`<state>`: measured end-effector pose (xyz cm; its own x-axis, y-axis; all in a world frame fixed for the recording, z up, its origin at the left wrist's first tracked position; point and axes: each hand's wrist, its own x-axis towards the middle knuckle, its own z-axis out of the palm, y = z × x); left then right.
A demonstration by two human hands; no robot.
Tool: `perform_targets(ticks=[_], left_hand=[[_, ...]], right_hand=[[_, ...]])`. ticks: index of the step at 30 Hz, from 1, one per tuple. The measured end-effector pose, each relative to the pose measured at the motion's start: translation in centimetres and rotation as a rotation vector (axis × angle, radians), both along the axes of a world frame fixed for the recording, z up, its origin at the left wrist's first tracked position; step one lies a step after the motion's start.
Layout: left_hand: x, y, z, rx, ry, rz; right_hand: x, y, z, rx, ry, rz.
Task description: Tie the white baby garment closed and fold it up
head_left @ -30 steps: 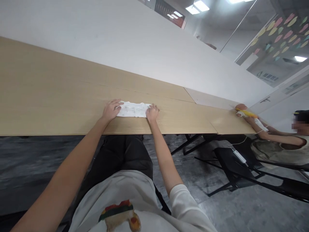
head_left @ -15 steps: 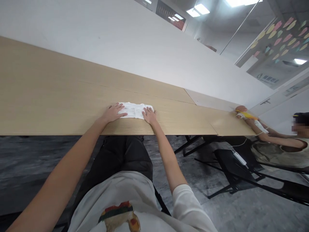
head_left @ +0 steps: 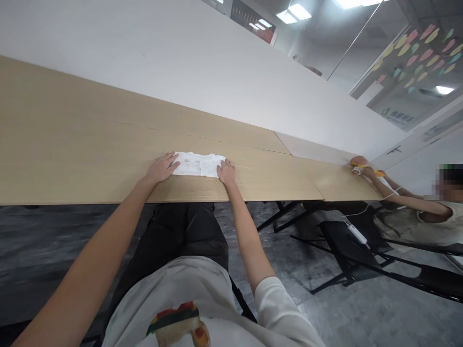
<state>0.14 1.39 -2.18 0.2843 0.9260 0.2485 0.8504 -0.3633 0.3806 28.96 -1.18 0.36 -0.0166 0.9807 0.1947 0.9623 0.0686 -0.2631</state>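
A folded white cloth with small printed marks [head_left: 197,165] lies flat on the light wood-coloured table [head_left: 90,159] in front of me. At its left end rests my left hand [head_left: 162,166], open, its thumb apart from the fingers and the fingertips touching the edge. My right hand [head_left: 226,171] lies over the right end, fingers stretched out and palm down. Neither hand lifts the cloth. Whether it is a garment I cannot tell.
A white wall [head_left: 173,62] runs along the table's far side. On the right, a seated person [head_left: 415,217] handles a doll-like object with yellow cloth [head_left: 359,163]. A black folding chair [head_left: 338,241] stands between us, with a white power strip [head_left: 357,234] on it.
My left hand has slid left, off the cloth's surface to its edge. My right hand has shifted slightly right, so more of the cloth shows. The other person's hands have moved at the doll-like object.
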Motion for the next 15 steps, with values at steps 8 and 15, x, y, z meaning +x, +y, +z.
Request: perform_targets(ticks=[8, 15], left_hand=[[0.01, -0.1, 0.51, -0.032, 0.007, 0.024], [-0.03, -0.44, 0.69, -0.031, -0.053, 0.037]], right_hand=[[-0.05, 0.29, -0.11, -0.013, -0.008, -0.006], [-0.05, 0.34, -0.03, -0.006, 0.012, -0.01]])
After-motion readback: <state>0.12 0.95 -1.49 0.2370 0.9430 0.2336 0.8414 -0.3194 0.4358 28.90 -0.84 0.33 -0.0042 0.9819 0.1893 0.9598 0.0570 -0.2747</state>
